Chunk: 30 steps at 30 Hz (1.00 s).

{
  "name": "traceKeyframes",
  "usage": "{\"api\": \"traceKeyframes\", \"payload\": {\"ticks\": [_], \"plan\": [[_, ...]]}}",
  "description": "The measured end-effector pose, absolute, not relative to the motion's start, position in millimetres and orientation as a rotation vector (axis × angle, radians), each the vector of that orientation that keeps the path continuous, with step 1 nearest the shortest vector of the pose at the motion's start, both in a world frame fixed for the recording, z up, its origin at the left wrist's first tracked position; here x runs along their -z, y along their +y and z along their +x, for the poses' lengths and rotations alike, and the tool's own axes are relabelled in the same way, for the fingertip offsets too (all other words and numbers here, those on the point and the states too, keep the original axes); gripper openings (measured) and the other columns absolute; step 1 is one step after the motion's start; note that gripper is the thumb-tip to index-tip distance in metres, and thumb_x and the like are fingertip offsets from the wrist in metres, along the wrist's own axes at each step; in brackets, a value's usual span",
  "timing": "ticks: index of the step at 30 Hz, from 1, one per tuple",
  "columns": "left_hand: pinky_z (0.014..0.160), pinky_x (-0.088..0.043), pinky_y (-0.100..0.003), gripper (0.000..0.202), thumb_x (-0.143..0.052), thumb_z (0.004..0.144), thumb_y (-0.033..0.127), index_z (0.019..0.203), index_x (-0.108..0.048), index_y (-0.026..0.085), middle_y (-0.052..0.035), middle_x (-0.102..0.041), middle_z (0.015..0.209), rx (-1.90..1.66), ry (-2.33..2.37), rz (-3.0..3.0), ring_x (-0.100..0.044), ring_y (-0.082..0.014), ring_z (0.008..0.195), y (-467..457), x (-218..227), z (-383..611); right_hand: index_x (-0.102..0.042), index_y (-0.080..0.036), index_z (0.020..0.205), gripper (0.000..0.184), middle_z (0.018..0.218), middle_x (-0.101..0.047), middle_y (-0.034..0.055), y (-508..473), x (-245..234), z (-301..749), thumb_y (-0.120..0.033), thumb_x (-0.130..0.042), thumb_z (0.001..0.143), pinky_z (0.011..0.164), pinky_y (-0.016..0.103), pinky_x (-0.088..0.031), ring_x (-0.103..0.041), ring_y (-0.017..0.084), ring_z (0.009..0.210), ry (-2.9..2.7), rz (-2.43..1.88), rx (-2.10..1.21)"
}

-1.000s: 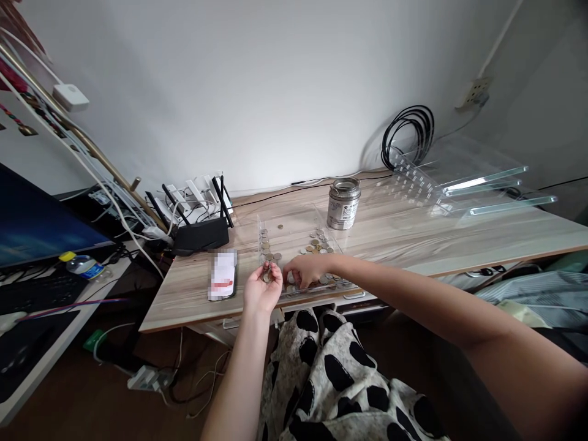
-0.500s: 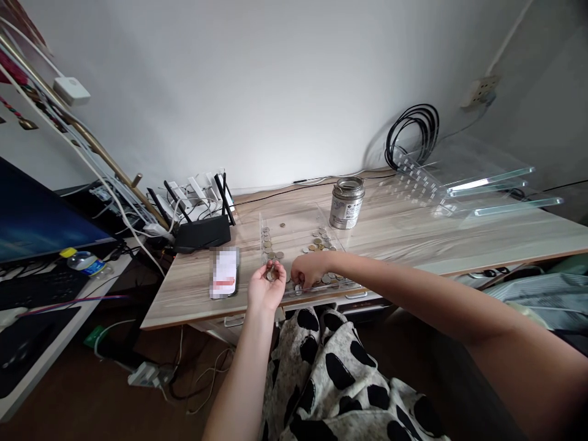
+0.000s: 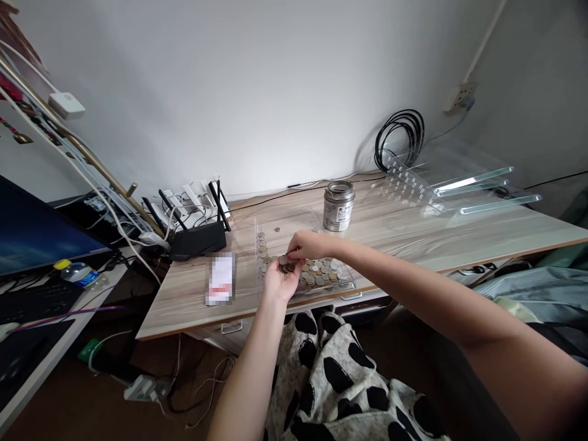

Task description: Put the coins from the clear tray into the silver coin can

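My left hand [image 3: 279, 283] is cupped palm up over the front of a clear plastic tray [image 3: 348, 285], holding several coins [image 3: 286, 267]. Right above that palm, my right hand [image 3: 309, 245] comes in from the right with thumb and fingers pinched on a coin [image 3: 283, 260]. More silver and brass-coloured coins [image 3: 320, 280] lie loosely spread in the right part of the tray. A column of coins [image 3: 262, 249] runs along the tray's left side, partly hidden by my left hand. One single coin [image 3: 277, 229] lies apart near the back.
A metal can [image 3: 339, 208] stands behind the tray. To the left are a phone [image 3: 221, 278] and a black router [image 3: 201, 240]. Clear acrylic shelves [image 3: 478, 184] and a coiled black cable [image 3: 399, 141] occupy the right rear. The wooden desk's front edge [image 3: 184, 329] runs below.
My right hand has lifted from the coins in the tray and moved up to my left palm. My left hand has shifted slightly right. The whole view has moved a little.
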<state>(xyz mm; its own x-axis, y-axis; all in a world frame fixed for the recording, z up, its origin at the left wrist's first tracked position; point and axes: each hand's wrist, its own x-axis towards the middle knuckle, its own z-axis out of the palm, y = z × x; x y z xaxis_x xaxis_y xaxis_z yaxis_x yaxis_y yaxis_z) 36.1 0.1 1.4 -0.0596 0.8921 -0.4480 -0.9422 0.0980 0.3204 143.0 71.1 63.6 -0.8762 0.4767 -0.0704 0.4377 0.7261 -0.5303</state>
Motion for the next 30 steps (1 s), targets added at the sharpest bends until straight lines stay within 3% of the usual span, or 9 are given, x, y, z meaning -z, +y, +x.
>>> {"api": "traceKeyframes", "payload": {"ticks": [6,9,12,15,20,23,25,27,30], "plan": [[0.059,-0.054,-0.027,0.021,-0.033,0.082,0.012,0.078,-0.053,0.007,-0.0115,-0.059,0.074,-1.451,0.656,-0.096,-0.061,-0.0169,0.073,11,2,37,-0.069,-0.017,0.08,0.024,0.077,-0.066,0.0038,89,-76,172,-0.029,-0.05,0.073,0.058,0.02,-0.039,-0.055,0.011,0.064,-2.571,-0.839,-0.541],[0.041,-0.046,-0.015,0.017,-0.035,0.082,0.011,0.075,-0.05,0.008,-0.0058,-0.055,0.064,-1.426,0.695,-0.096,-0.055,-0.0075,0.051,13,9,35,-0.068,-0.019,0.083,0.022,0.078,-0.066,0.0029,125,-98,203,-0.029,-0.054,0.069,0.059,0.022,-0.041,-0.056,0.014,0.069,-2.243,-1.299,-0.272],[0.025,-0.022,-0.01,0.019,-0.036,0.084,0.016,0.071,-0.048,0.01,0.0032,-0.044,0.05,-1.378,0.714,0.008,-0.031,0.0002,0.03,13,13,36,-0.068,-0.021,0.079,0.019,0.081,-0.065,0.0029,164,-112,227,-0.026,-0.058,0.064,0.059,0.024,-0.041,-0.056,0.017,0.074,-2.037,-1.708,-0.022],[0.024,-0.012,-0.012,0.02,-0.038,0.085,0.021,0.07,-0.048,0.012,0.0065,-0.038,0.047,-1.336,0.76,0.147,-0.022,0.0006,0.027,11,13,39,-0.068,-0.023,0.076,0.016,0.084,-0.065,0.0025,190,-111,236,-0.023,-0.06,0.062,0.06,0.023,-0.041,-0.057,0.017,0.076,-2.089,-1.86,0.011],[0.026,-0.01,-0.012,0.017,-0.04,0.084,0.022,0.071,-0.047,0.013,0.0071,-0.037,0.047,-1.33,0.814,0.24,-0.021,0.001,0.027,10,12,42,-0.068,-0.023,0.08,0.019,0.088,-0.064,0.0048,198,-111,233,-0.023,-0.059,0.063,0.063,0.025,-0.043,-0.057,0.019,0.079,-2.116,-1.94,0.001],[0.028,-0.011,-0.012,0.013,-0.043,0.081,0.02,0.071,-0.046,0.013,0.0067,-0.038,0.049,-1.38,0.836,0.271,-0.023,0.0012,0.028,10,15,43,-0.065,-0.022,0.091,0.025,0.094,-0.063,0.0068,174,-105,219,-0.025,-0.05,0.071,0.067,0.029,-0.042,-0.055,0.021,0.084,-2.027,-1.82,0.101],[0.029,-0.012,-0.012,0.01,-0.046,0.079,0.019,0.071,-0.045,0.014,0.0063,-0.04,0.05,-1.45,0.872,0.314,-0.025,0.0012,0.03,10,18,44,-0.063,-0.022,0.097,0.029,0.096,-0.062,0.007,145,-89,202,-0.028,-0.042,0.077,0.068,0.031,-0.042,-0.055,0.02,0.084,-2.063,-1.622,0.054],[0.03,-0.012,-0.012,0.009,-0.048,0.076,0.019,0.07,-0.044,0.015,0.0064,-0.04,0.05,-1.506,0.912,0.391,-0.027,0.0009,0.03,10,20,45,-0.065,-0.021,0.089,0.029,0.086,-0.064,0.0068,112,-64,181,-0.035,-0.042,0.078,0.063,0.029,-0.042,-0.056,0.018,0.074,-2.39,-1.368,-0.355],[0.031,-0.01,-0.012,0.015,-0.053,0.073,0.025,0.069,-0.042,0.017,0.0074,-0.04,0.05,-1.512,0.966,0.526,-0.026,0.0009,0.03,8,20,48,-0.067,-0.024,0.073,0.03,0.072,-0.065,0.0035,76,-30,157,-0.041,-0.042,0.077,0.058,0.026,-0.042,-0.054,0.015,0.063,-2.542,-1.203,-0.588]]}}
